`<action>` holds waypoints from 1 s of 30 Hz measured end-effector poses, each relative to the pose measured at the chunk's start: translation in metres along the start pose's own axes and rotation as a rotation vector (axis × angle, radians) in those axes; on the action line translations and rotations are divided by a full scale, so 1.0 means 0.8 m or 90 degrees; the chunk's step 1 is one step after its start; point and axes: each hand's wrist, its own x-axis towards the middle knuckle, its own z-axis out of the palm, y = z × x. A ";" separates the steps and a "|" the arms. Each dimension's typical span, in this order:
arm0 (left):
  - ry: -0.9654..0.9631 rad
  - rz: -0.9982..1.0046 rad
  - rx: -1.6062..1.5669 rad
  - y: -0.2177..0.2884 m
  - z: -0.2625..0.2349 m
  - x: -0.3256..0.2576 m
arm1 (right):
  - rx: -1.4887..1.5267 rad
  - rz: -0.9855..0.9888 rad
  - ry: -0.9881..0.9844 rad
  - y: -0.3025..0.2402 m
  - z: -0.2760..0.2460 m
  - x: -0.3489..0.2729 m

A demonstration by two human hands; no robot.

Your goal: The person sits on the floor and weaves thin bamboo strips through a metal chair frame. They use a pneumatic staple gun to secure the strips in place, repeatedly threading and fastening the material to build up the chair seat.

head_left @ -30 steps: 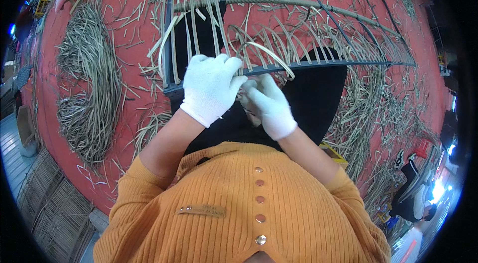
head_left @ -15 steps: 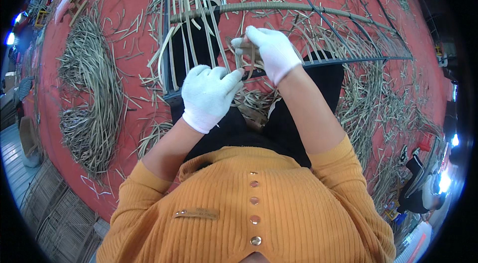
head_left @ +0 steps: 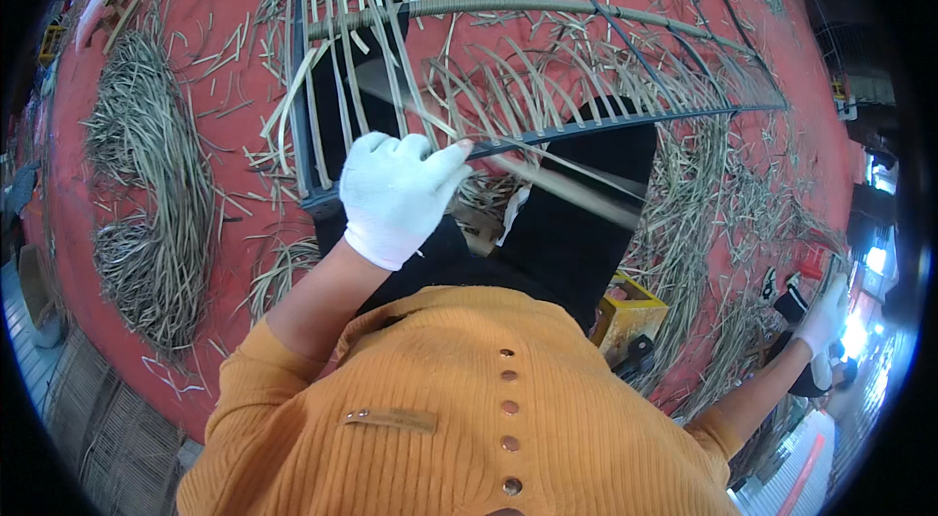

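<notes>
My left hand (head_left: 399, 193), in a white glove, is closed at the near bar of a dark metal frame (head_left: 547, 133) resting over my legs. Its thumb and index finger pinch a flat tan strip (head_left: 576, 192) at the bar. Motion smears this strip as it slants down to the right. Several pale strips (head_left: 350, 76) run lengthwise through the frame's left part, and shorter ones curve up along the near bar. Far out to the right is my gloved right hand (head_left: 824, 321), arm stretched; its fingers are too unclear to read.
A large bundle of strips (head_left: 166, 174) lies on the red floor at left, and more strips (head_left: 694, 223) lie at right. By my right hip stands a yellow box-like object (head_left: 630, 316). Another person (head_left: 811, 374) is at the far right. A wrapped crossbar (head_left: 508, 5) arches over the frame.
My right hand has swung from the frame far out to the right. A blurred strip now crosses the near bar. My left hand stays at the bar, and the yellow object has come into sight.
</notes>
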 end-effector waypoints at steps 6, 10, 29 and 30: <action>-0.006 -0.048 0.026 0.007 0.005 0.003 | 0.353 -0.511 -0.330 -0.117 0.097 -0.209; -0.089 -0.072 0.046 0.010 0.005 0.006 | 0.763 0.116 -0.968 -0.228 0.209 -0.388; -0.124 -0.007 -0.002 -0.006 -0.007 0.017 | -0.118 -0.389 -0.457 0.118 0.080 -0.237; -0.141 0.003 -0.009 -0.006 -0.007 0.018 | 0.157 -0.271 -0.455 0.044 0.107 -0.241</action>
